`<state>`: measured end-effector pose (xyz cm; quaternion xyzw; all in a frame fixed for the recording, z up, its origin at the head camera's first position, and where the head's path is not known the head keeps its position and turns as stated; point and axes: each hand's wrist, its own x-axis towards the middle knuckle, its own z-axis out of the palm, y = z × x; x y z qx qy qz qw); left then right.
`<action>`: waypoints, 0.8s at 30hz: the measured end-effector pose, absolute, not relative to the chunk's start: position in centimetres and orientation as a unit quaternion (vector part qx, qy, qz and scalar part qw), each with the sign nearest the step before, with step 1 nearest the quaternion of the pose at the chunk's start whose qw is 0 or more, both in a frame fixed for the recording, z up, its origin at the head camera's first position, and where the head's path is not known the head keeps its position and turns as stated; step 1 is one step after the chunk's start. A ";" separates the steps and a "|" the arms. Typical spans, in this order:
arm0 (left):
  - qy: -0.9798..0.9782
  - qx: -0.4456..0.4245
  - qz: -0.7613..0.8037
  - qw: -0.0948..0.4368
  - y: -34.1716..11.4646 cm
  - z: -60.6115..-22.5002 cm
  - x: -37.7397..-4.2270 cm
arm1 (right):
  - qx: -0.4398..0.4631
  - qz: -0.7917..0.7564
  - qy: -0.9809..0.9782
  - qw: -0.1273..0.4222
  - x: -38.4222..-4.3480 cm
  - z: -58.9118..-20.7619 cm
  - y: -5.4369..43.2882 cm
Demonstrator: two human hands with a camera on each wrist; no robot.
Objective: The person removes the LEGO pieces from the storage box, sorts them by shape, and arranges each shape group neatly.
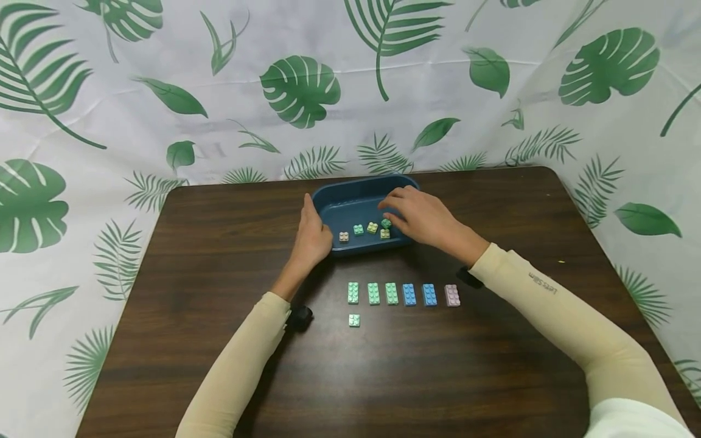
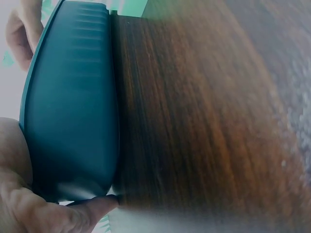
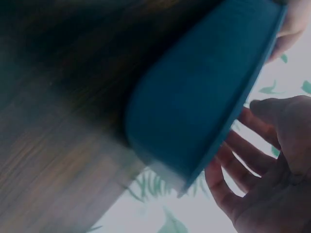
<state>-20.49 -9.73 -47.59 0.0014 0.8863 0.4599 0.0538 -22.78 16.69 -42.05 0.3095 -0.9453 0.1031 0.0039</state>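
Note:
In the head view a dark blue tray (image 1: 350,249) stands towards the back of the table. My left hand (image 1: 316,234) grips its left end, with a finger round the end wall in the left wrist view. Over the tray's right part is my right hand (image 1: 418,213), fingers curved and apart, thumb tip close to a dark green toy brick (image 1: 386,224). Inside lie small square bricks: a pale pink brick (image 1: 344,236), a green brick (image 1: 358,229) and two yellowish bricks (image 1: 372,227). The right wrist view shows spread fingers (image 3: 238,167) beside the rim, with no brick visible between them.
In front of the tray, a row on the brown table (image 1: 246,243) has three green bricks (image 1: 373,294), two blue bricks (image 1: 429,295) and a pink brick (image 1: 452,295). A small green brick (image 1: 354,320) lies nearer. Behind hangs a leaf-patterned cloth (image 1: 219,121).

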 end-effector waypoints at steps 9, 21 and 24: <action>0.887 -0.004 0.458 0.058 -9.7 -47.4 -20.4 | 0.291 0.073 -0.953 -0.040 -24.5 -43.4 17.1; 0.893 -0.011 0.447 0.052 -9.6 -47.5 -20.4 | 0.282 0.043 -0.958 -0.018 -24.4 -44.3 16.6; 0.894 -0.013 0.446 0.051 -9.6 -47.5 -20.4 | 0.278 0.042 -0.959 -0.014 -24.4 -44.4 16.4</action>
